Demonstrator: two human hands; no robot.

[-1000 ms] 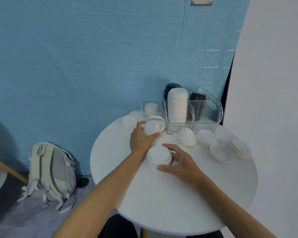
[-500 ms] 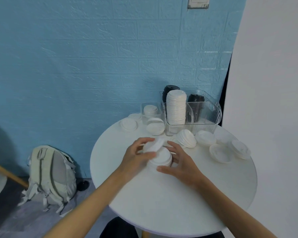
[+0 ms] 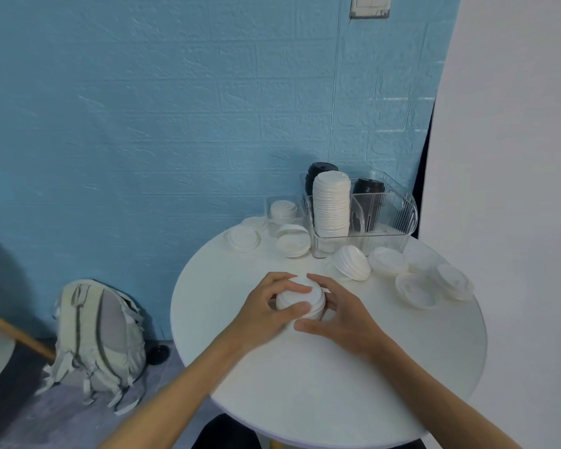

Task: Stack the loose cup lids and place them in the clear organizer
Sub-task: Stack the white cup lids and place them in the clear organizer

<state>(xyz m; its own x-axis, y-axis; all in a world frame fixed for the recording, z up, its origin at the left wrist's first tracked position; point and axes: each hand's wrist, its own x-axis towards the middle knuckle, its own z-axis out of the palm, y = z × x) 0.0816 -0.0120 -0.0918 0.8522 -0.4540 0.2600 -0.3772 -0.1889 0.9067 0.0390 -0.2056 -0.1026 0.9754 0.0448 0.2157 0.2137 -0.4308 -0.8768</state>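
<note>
both hands are cupping a short stack of white lids (image 3: 300, 298) mid-table: left hand (image 3: 266, 311) grasping at 9 o'clock, right hand (image 3: 340, 314) at 3, clear organizer (image 3: 382, 222) standing at 1 o'clock.

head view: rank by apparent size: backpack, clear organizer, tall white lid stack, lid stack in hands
1. backpack
2. clear organizer
3. tall white lid stack
4. lid stack in hands, partly covered by left hand and right hand, so unsure.
</note>
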